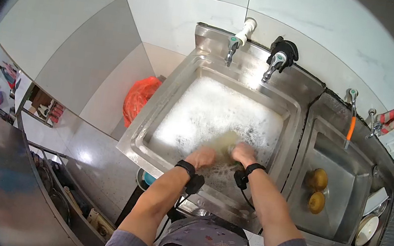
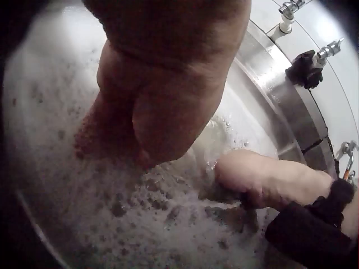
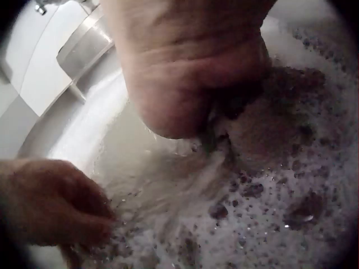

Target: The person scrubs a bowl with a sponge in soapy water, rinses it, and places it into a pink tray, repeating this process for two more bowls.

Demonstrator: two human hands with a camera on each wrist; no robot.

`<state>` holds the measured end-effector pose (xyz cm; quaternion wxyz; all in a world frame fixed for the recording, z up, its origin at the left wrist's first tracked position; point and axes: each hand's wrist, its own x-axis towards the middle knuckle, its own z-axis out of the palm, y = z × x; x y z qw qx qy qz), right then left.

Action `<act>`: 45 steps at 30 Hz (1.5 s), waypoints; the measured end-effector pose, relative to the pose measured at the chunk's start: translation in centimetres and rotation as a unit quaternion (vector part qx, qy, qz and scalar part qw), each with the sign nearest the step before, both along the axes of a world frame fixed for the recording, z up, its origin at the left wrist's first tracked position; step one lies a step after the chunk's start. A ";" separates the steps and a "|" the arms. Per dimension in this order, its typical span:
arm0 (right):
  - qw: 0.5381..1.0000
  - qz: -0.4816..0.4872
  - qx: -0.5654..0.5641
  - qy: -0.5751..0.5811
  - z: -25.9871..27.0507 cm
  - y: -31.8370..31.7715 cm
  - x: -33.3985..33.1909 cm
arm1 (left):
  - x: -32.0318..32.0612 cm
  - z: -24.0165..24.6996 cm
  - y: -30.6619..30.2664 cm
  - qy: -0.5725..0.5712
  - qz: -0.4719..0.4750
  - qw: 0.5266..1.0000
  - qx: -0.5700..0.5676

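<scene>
Both hands reach into sudsy water (image 1: 219,108) in the left basin of a steel sink (image 1: 139,152). The left hand (image 1: 202,157) has its fingers under the foam; in the left wrist view the left hand (image 2: 151,106) dips below the surface. Just to its right is the right hand (image 1: 243,153), its fingertips also hidden by water. Something greenish shows beside the right palm (image 3: 190,95) in the right wrist view, too blurred to name. Between the hands the foam parts over cloudy yellowish water (image 1: 225,141). Whether either hand holds a thing cannot be seen.
Two round yellow-brown objects (image 1: 320,179) lie in the right basin (image 1: 342,170), with bowls (image 1: 367,231) at its right end. Taps (image 1: 277,61) line the back wall, one with an orange hose (image 1: 351,128). A red plastic bag (image 1: 140,96) is left of the sink.
</scene>
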<state>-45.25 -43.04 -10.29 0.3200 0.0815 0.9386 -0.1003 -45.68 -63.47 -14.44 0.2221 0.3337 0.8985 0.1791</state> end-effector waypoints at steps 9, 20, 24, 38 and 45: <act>0.985 -0.046 -0.121 0.115 3.6 0.2 0.1 | -1.6 5.2 -0.1 -0.022 0.069 0.997 -0.008; 0.853 -0.062 -0.398 0.331 4.2 -0.6 2.7 | -0.3 7.5 0.0 -0.288 0.351 0.831 0.322; 0.902 -0.024 -0.293 0.317 6.0 -0.8 4.1 | 0.5 7.2 0.3 0.130 0.253 0.944 0.165; 0.914 0.016 -0.231 0.334 8.2 -0.3 5.7 | 2.9 12.5 1.0 0.205 0.215 0.941 0.159; 0.847 0.034 -0.161 0.505 9.3 3.1 5.7 | 2.2 11.8 4.3 0.249 0.148 0.928 0.234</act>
